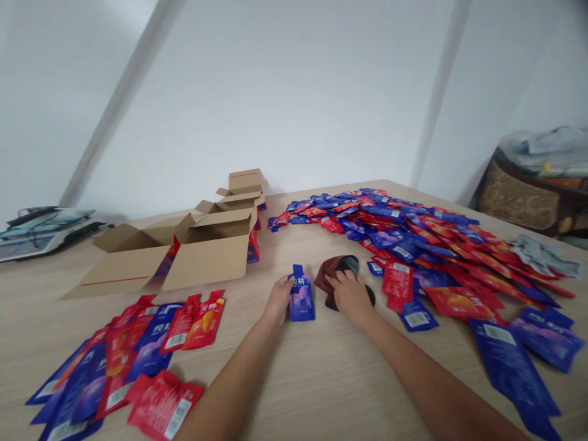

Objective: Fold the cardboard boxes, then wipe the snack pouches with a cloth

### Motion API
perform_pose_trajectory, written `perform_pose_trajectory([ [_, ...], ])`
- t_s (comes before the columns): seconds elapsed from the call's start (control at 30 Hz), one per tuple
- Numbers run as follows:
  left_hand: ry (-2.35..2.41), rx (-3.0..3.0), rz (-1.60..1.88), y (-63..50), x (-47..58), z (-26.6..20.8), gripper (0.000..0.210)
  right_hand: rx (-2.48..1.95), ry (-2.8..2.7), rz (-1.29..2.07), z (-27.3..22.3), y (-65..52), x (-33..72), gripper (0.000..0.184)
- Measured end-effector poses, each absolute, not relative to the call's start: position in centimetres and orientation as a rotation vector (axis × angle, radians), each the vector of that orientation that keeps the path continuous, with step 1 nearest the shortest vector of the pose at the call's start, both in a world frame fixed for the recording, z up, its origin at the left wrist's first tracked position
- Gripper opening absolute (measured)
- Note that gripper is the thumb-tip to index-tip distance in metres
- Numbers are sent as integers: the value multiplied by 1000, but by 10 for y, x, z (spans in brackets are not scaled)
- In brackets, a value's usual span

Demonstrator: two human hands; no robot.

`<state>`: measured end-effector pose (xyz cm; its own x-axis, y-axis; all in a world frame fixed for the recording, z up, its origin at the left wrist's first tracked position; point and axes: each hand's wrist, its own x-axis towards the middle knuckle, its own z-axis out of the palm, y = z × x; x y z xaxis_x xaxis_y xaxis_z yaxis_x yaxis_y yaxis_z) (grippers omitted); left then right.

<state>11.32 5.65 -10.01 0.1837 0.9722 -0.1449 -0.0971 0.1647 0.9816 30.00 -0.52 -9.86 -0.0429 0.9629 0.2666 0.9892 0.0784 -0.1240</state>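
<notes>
My left hand [278, 299] pinches the left edge of a blue pouch [302, 301], which stands with its narrow spout end up and its printed front toward me. Just to the right, my right hand [351, 297] has its fingers on a crumpled brown and dark cloth [328, 274] on the table. Part of the cloth is hidden under the hand. Close to its right side lie a red pouch [397, 283] and a blue pouch [418, 315], both showing white barcode labels.
A big heap of red and blue pouches [390, 226] spreads over the right side. Several open cardboard boxes [211, 257] stand at left, behind a smaller group of pouches [151, 343]. A grey glove-like cloth [544, 254] lies at the far right, near a patterned chair [519, 190].
</notes>
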Motion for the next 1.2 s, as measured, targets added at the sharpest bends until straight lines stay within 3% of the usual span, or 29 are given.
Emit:
perform_pose_trajectory([
  [0.13,1210,1461,1282,49,111,-98,39,-1945,-2043,-129,-99,-10,296,44],
  [0.37,1038,1653,1026,19,130,-111,38,-1941,-2026,-109,-100,-9,298,45],
  [0.67,1956,2291,633,50,13,-108,35,-1916,-2025,-112,-101,-9,298,44],
  [0.77,2091,2330,734,53,-23,-106,29,-1916,-2017,-115,-100,-9,296,43],
  [0.87,1969,2272,983,55,-21,-106,25,-1910,-1993,-105,-101,-8,294,43],
  [1.2,1087,2113,935,103,149,-132,40,-1654,-1503,104,-111,3,300,47],
])
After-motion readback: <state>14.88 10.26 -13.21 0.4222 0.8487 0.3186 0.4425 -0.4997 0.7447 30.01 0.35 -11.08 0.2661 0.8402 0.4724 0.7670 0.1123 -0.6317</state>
